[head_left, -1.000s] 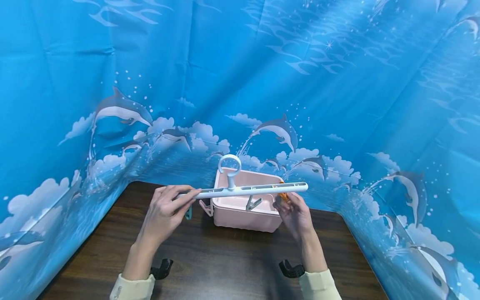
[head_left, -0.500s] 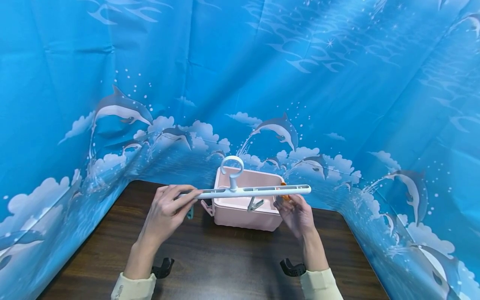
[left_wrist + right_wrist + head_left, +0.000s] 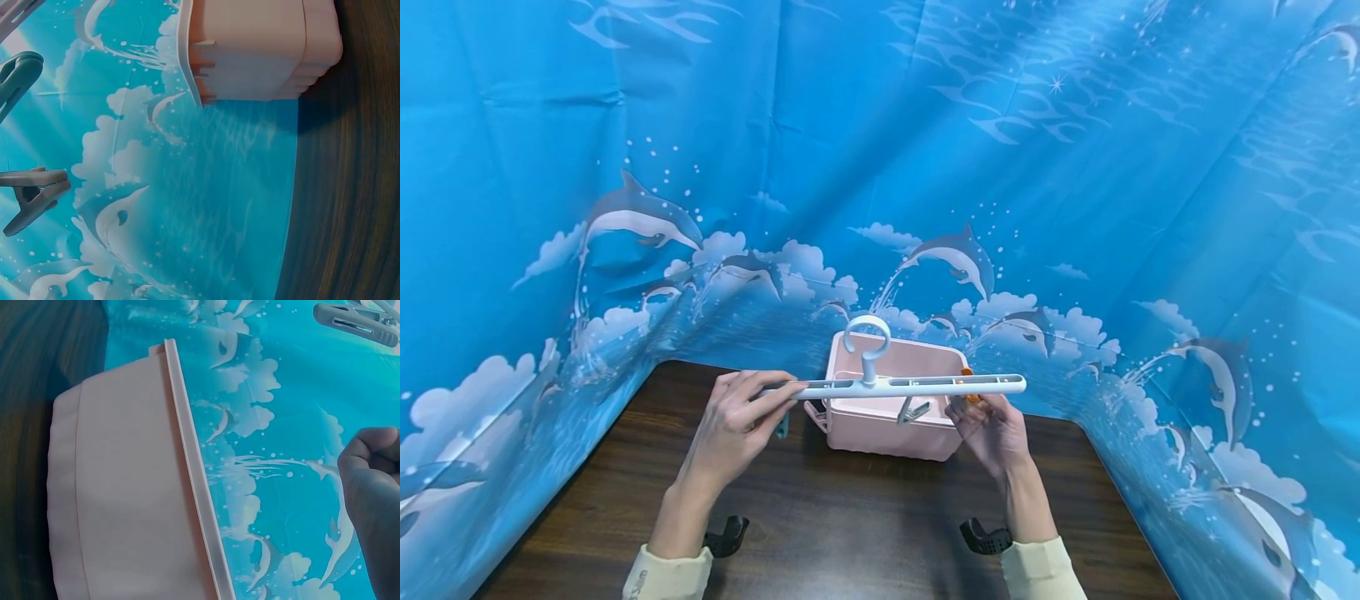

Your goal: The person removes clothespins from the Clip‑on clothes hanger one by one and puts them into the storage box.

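Note:
A pale blue clip hanger point(image 3: 951, 388) with a round hook is held level above the table in the head view. My left hand point(image 3: 733, 425) grips its left end, fingers over the bar and covering that end. Near the other end, my right hand point(image 3: 996, 437) pinches an orange clothespin point(image 3: 973, 398) at the underside of the bar; whether it is fixed there I cannot tell. From the bar hang a grey clothespin point(image 3: 913, 411), a pink clothespin point(image 3: 817, 416) and a green clothespin point(image 3: 783, 427), partly behind my left fingers. Neither wrist view shows the orange clothespin.
Behind the hanger, a pink plastic bin point(image 3: 887, 437) stands on the dark wooden table point(image 3: 850, 525). A blue dolphin-print curtain point(image 3: 880, 167) surrounds the table's back and sides. A black wrist mount point(image 3: 726, 537) sits by my left sleeve, another by my right.
The hanger has shifted slightly to the right, and its right end sits a little lower. Both hands keep nearly the same places and the same holds.

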`<state>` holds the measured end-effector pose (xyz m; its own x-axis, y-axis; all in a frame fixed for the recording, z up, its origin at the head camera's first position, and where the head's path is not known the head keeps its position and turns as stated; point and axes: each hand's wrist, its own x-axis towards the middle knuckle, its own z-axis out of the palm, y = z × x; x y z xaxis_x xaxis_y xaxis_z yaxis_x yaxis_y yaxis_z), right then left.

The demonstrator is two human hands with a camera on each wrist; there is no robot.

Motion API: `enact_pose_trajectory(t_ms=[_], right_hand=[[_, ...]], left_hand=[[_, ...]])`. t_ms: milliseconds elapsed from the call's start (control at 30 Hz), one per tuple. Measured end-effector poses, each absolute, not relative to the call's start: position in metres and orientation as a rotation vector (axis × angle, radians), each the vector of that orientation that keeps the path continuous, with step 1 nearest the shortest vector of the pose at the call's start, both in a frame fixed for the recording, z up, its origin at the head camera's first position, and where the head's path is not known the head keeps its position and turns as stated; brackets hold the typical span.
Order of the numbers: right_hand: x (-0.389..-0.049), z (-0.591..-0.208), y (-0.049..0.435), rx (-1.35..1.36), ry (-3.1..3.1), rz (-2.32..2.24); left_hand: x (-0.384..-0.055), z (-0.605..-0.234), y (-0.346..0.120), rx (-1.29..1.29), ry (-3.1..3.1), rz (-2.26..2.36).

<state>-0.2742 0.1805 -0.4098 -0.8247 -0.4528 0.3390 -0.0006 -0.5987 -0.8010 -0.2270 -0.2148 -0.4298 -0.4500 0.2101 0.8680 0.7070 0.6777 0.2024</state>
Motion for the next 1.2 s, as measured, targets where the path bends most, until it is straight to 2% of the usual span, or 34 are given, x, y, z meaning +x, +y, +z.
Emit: enact_pose_trajectory(t_ms=[700,1200], right_hand=[[-0.2763,-0.4084,0.1758,-0.819,1.107,-2.461],[-0.2738,-0.4164,0.1795,-0.665,1.311,-2.560]], left_hand=[[-0.2295,-0.4287,-0.2161,-0.736,-1.926,-0.682],[-0.2286,-0.4304,-0.2157,-0.703,-1.952,-0.668]])
